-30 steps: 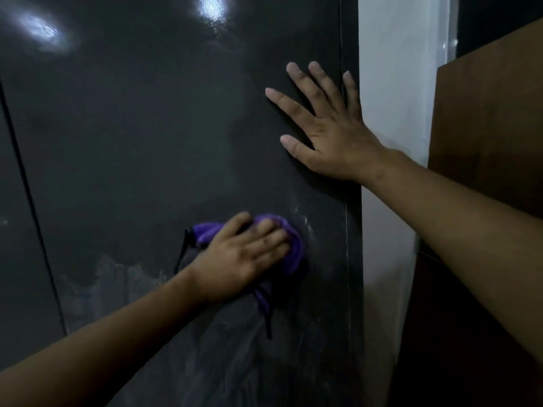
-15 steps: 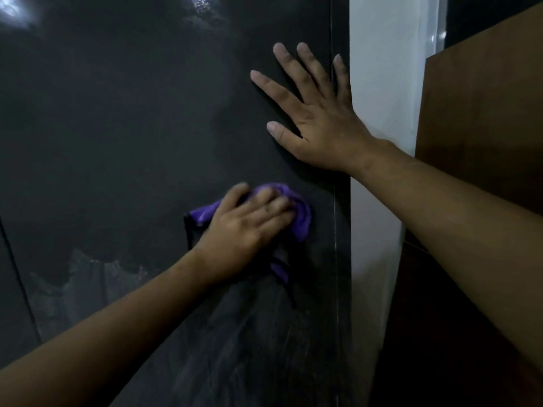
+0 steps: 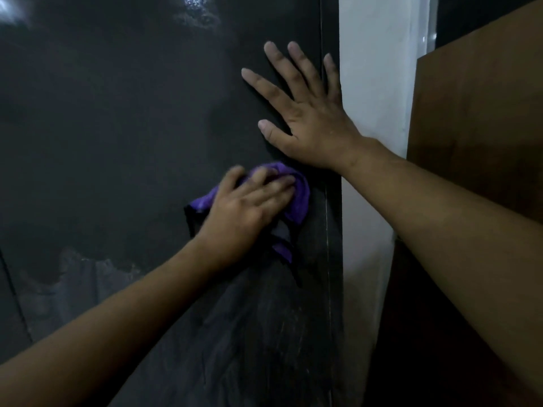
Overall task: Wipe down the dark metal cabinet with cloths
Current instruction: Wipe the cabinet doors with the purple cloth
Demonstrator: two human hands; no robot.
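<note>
The dark metal cabinet (image 3: 123, 148) fills the left and middle of the view, its glossy door dusty and streaked lower down. My left hand (image 3: 249, 207) holds a bunched purple cloth (image 3: 298, 198) against the door near its right edge, fingers curved over it; the thumb is hidden. A corner of the cloth hangs below the hand. Just above it, my right hand (image 3: 308, 118) rests flat on the door with fingers spread, its little finger along the door's right edge.
A white wall strip (image 3: 373, 92) runs beside the cabinet's right edge. A brown wooden panel (image 3: 482, 113) stands at the far right. A vertical door seam (image 3: 11, 295) shows at the lower left. Light glare (image 3: 194, 1) reflects at the top.
My left hand has slid the purple cloth up and to the right, so it now lies just under my right wrist. My right hand stays flat on the door.
</note>
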